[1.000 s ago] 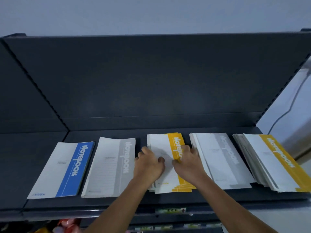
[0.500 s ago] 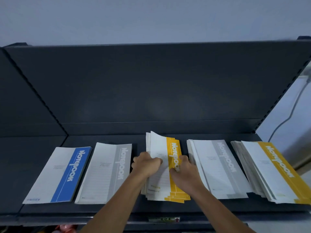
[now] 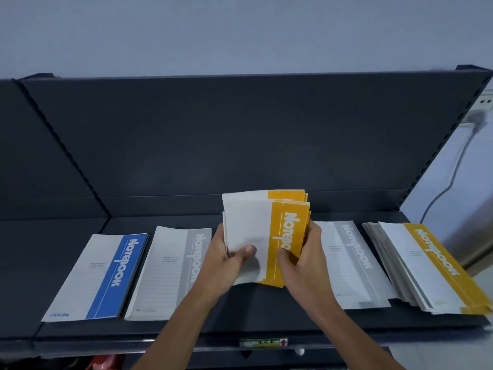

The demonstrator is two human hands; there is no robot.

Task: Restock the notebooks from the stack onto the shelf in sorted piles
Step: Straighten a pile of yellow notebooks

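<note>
A bundle of yellow-and-white notebooks (image 3: pixel 262 228) is held tilted up above the middle of the dark shelf (image 3: pixel 240 316). My left hand (image 3: pixel 224 260) grips its left edge, thumb on the white cover. My right hand (image 3: pixel 304 260) grips its right edge over the yellow band. On the shelf lie a blue-striped notebook (image 3: pixel 98 276) at the left, a grey-striped notebook (image 3: pixel 170 273) beside it, a grey-striped pile (image 3: pixel 352 265) right of my hands, and a thick yellow-striped stack (image 3: pixel 426 265) at the far right.
The shelf's dark back panel (image 3: pixel 240 134) rises close behind the notebooks. A price label (image 3: pixel 262 342) sits on the front rail. At the right a grey cable (image 3: pixel 453 177) hangs from a wall socket. Red items (image 3: pixel 104 361) show below the shelf at lower left.
The yellow-striped bundle was lying on the shelf under both hands; both hands have gripped it and lifted it, its far end now raised toward the back panel.
</note>
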